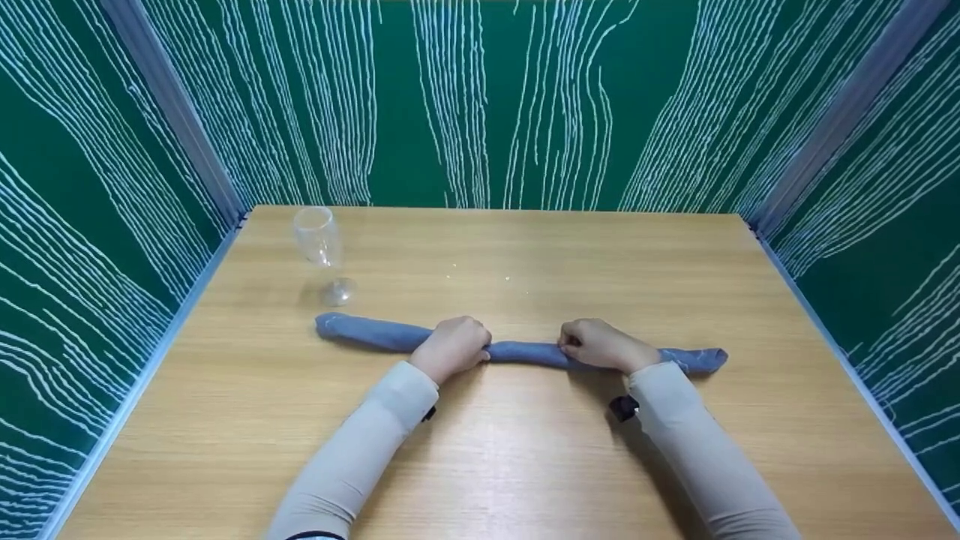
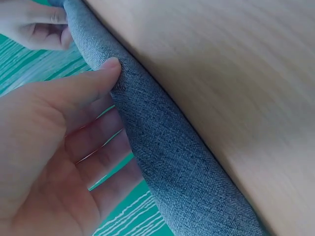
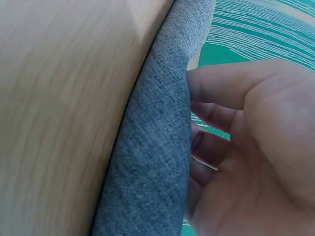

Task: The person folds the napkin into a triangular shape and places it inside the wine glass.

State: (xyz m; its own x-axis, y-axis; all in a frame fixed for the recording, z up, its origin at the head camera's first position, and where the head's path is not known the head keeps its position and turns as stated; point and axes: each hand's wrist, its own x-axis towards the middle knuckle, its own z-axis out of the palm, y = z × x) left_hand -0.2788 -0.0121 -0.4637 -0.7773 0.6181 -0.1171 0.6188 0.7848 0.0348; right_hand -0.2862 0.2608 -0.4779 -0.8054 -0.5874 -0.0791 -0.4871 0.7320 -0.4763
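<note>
A blue-grey cloth [image 1: 375,334], rolled into a long thin bundle, lies across the wooden table from left to right. Left of its middle, my left hand [image 1: 454,346] grips the roll. In the left wrist view the thumb presses the near side of the cloth [image 2: 162,132], and the other fingers reach behind it. My right hand [image 1: 606,346] pinches the roll right of its middle. The right wrist view has the thumb at the edge of the cloth [image 3: 147,132], with curled fingers partly hidden behind it. Both ends of the roll stick out past the hands.
A clear stemmed glass [image 1: 321,244] stands upright at the back left, just behind the roll's left end. A few tiny white specks [image 1: 507,278] dot the table [image 1: 637,262]. Green walls [image 1: 390,105] with white wavy lines enclose its back and sides.
</note>
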